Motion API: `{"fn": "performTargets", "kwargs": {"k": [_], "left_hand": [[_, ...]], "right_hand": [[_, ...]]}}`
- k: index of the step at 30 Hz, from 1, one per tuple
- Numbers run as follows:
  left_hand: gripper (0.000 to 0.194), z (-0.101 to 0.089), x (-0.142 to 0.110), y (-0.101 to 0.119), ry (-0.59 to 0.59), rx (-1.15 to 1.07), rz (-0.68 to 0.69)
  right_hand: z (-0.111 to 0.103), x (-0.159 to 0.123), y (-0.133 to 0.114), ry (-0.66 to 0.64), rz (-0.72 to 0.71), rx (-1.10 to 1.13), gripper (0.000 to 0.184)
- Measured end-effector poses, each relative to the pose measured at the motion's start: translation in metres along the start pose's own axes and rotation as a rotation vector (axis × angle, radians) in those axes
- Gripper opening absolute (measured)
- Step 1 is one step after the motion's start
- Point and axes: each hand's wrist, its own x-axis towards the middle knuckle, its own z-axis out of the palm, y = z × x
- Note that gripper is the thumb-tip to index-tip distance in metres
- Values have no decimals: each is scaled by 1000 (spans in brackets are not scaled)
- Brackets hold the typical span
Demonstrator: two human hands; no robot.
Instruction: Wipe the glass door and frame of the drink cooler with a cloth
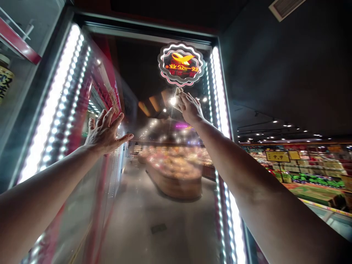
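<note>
A tall glass door (176, 220) in a dark frame stands open before me, lit by bright LED strips down both sides. My left hand (103, 134) is open at the door's left part, its fingers spread and holding nothing. Whether its palm touches the glass I cannot tell. Higher up and to the right, my right hand (191, 108) presses a small whitish cloth (179, 94) on the glass, just below a round scalloped sticker (181, 64) with mirrored yellow and red lettering. Most of the cloth is hidden under the fingers.
Shelves with a jar (5, 75) are at the far left. To the right lies a produce display (316, 181) with yellow price signs (277, 156). A blurred wooden island display (176, 183) shows in the glass. A ceiling vent (286, 7) is overhead.
</note>
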Motion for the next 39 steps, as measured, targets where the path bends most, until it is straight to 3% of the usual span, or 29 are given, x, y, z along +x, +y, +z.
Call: {"fn": "performTargets", "kwargs": {"k": [3,8,14,19,25,31,36,39], "left_hand": [[92,1,0,-1,2,-3,-4],[92,3,0,-2,-5,4,-7],[92,5,-1,-3,21,28,24],[90,7,-1,-5,23,54,18],[91,8,-1,-4,38,66,19],[90,9,-1,-2,42,43,20],[91,9,-1,0,33,44,12],[92,10,-1,1,23,46,-4]], "right_hand": [[0,-1,6,13,22,-13,46],[-2,-11,11,-40,-105,-14,44],[-9,-5,28,-13,-4,-26,46],[-10,-14,35,-51,-118,32,44],[-17,-6,49,21,28,56,43],[-19,-27,55,0,-54,72,45],[-34,-31,70,46,111,0,46],[-35,-35,69,22,24,26,46]]}}
